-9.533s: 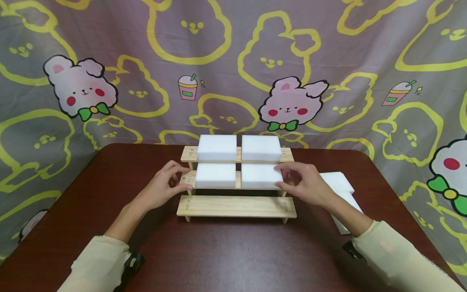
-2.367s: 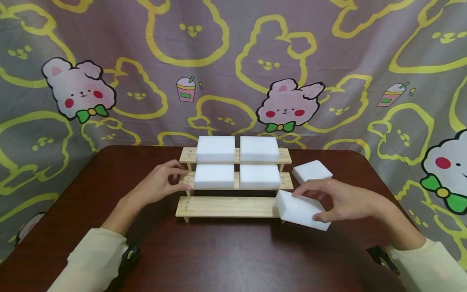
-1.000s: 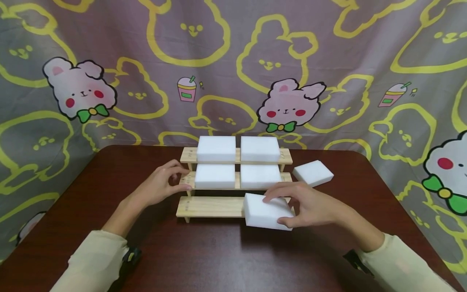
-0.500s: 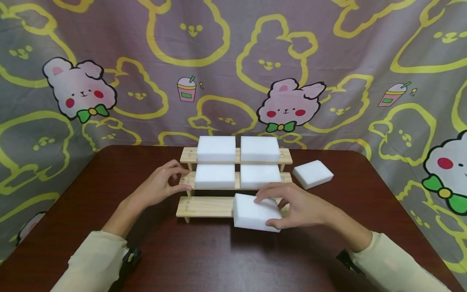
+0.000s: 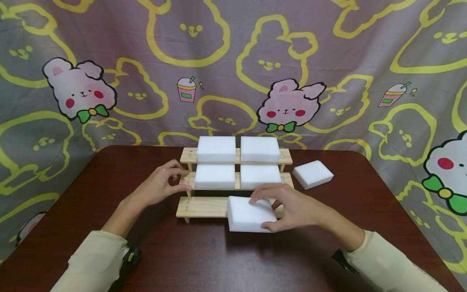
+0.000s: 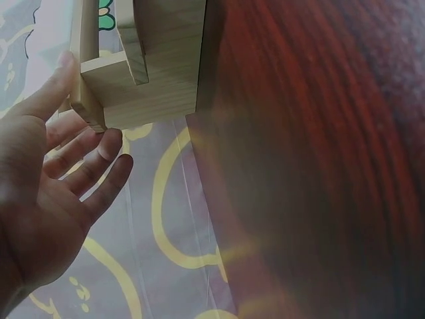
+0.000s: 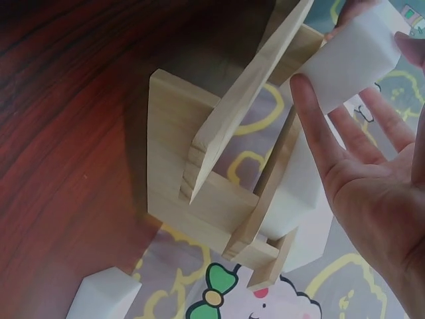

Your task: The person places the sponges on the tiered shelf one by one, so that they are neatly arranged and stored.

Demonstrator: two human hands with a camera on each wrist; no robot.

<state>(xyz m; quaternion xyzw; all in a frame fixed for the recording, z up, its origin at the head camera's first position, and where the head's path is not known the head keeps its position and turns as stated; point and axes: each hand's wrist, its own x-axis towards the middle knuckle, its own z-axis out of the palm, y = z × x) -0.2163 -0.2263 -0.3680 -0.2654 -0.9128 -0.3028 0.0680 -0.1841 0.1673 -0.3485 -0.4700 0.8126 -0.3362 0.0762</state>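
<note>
A wooden three-step display stand (image 5: pixel 204 207) stands on the table. My left hand (image 5: pixel 158 182) grips the left end of its middle step, thumb at the front edge and fingers behind; in the left wrist view the left hand (image 6: pixel 50 179) is at the board's end. My right hand (image 5: pixel 295 207) holds a white foam block (image 5: pixel 248 215) between thumb and fingers, slightly tilted, over the front of the lowest step. The right wrist view has this foam block (image 7: pixel 352 60) in the right hand (image 7: pixel 378 173). Two white blocks (image 5: pixel 217 148) sit on the top step and two more (image 5: pixel 215 176) on the middle one.
Another white foam block (image 5: pixel 313 174) lies on the dark red-brown table (image 5: pixel 182 259), right of the stand. A patterned curtain (image 5: pixel 219 81) hangs close behind the table's far edge.
Over the last seconds my right hand has taken a foam block from the right side and carried it left to the lowest step. My left hand keeps its place.
</note>
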